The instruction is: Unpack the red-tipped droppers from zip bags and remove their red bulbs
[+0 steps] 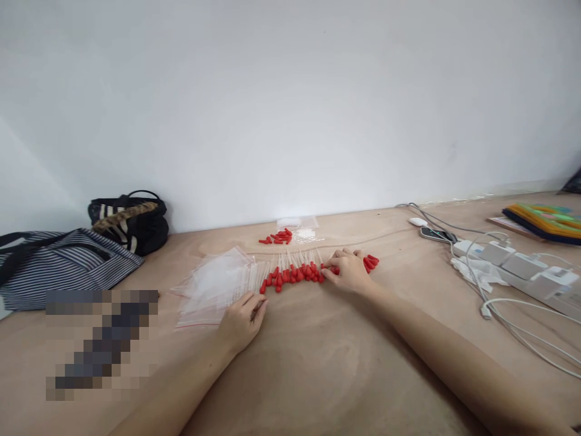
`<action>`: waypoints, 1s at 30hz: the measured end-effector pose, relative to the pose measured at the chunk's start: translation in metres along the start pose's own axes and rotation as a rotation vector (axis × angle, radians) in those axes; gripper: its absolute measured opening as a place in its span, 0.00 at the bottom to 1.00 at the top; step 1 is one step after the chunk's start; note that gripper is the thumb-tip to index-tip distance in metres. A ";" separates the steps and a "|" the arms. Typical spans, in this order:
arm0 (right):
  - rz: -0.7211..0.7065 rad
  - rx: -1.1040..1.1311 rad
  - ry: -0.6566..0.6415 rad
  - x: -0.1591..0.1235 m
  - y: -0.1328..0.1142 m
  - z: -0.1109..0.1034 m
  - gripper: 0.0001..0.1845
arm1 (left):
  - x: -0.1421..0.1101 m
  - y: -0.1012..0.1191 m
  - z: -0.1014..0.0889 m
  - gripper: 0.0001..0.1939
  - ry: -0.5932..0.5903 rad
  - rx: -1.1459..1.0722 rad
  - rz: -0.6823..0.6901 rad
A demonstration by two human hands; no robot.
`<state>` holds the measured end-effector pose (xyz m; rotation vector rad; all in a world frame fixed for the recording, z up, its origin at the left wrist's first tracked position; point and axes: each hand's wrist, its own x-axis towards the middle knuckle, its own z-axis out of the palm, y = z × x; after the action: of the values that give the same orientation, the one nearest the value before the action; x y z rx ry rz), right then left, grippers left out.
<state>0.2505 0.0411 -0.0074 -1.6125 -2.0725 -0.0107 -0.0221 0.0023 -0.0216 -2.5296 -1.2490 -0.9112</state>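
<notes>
Fingers curled, left hand [244, 321] sits beside red-tipped sticks [293, 274], right hand [351, 270] over some; we cannot tell either's pinch. Left of the sticks: plastic bags [211, 280], any print unreadable.

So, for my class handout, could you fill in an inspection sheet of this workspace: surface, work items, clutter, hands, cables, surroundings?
Surface: light-brown tabletop, faint grain.
Work items: red-ended sticks in a row; clear bags to their left; red pieces behind.
Clutter: striped bag and black bag at left; colourful stack at right.
Hands: left hand near the row's left end, right hand over its right part; grips unclear.
Cables: white cables loop beside white adapters.
Surroundings: white wall behind; other people: nothing seen.
</notes>
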 end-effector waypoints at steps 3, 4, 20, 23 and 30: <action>0.013 -0.017 0.015 -0.001 -0.002 0.001 0.15 | -0.001 -0.001 0.001 0.11 -0.012 0.004 -0.002; 0.008 -0.030 0.010 -0.001 -0.003 0.002 0.15 | -0.001 -0.001 0.001 0.11 -0.014 0.007 -0.003; -0.207 0.152 0.316 -0.024 -0.003 0.003 0.09 | 0.000 0.007 0.002 0.11 -0.003 -0.046 -0.009; -0.387 0.221 0.356 -0.039 -0.017 0.005 0.07 | 0.006 0.022 0.006 0.11 -0.056 -0.148 -0.042; -0.595 0.253 0.209 -0.052 -0.032 0.014 0.06 | 0.015 0.040 0.021 0.18 0.122 -0.331 -0.328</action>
<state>0.2250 -0.0112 -0.0307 -0.7749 -2.2024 -0.1122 0.0246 -0.0044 -0.0252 -2.4915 -1.6214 -1.4275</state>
